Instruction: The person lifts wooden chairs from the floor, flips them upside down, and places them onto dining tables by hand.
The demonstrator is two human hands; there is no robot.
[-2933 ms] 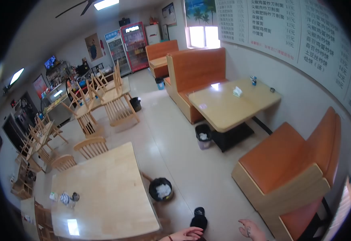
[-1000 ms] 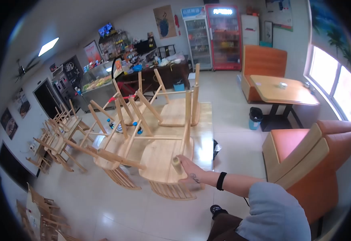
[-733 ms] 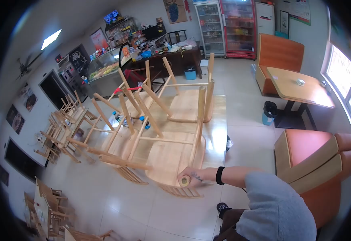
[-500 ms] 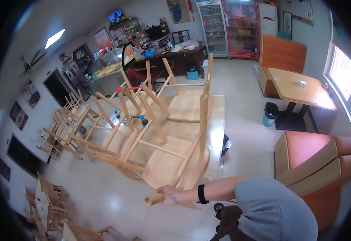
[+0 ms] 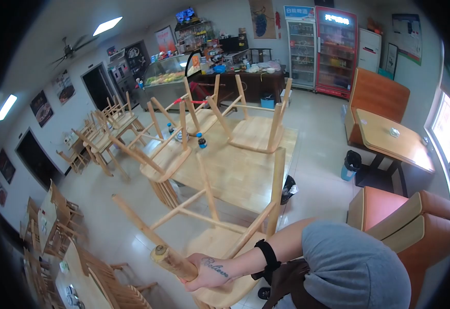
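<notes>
My right hand [image 5: 209,272] is closed round one leg of an upside-down wooden chair [image 5: 220,244]. The chair's legs point upward and its pale seat hangs low at the near side of the light wood table [image 5: 225,177]. A black band circles my wrist, below a grey sleeve [image 5: 356,262]. My left hand does not show. Three more upturned chairs rest on the table: one on the left [image 5: 166,158], another at the back [image 5: 204,119] and a third on the right [image 5: 256,133]. Between them stands a dark bottle with a blue cap [image 5: 201,141].
Orange booth seats [image 5: 377,100] and a booth table [image 5: 390,131] line the right side. A bin [image 5: 350,166] stands on the floor nearby. More tables with chairs [image 5: 101,136] fill the left. A counter [image 5: 240,85] and drink fridges [image 5: 336,54] are at the back.
The held chair has come off the table toward me and lower, with my right hand still on its leg. More of the tabletop shows. My view has shifted.
</notes>
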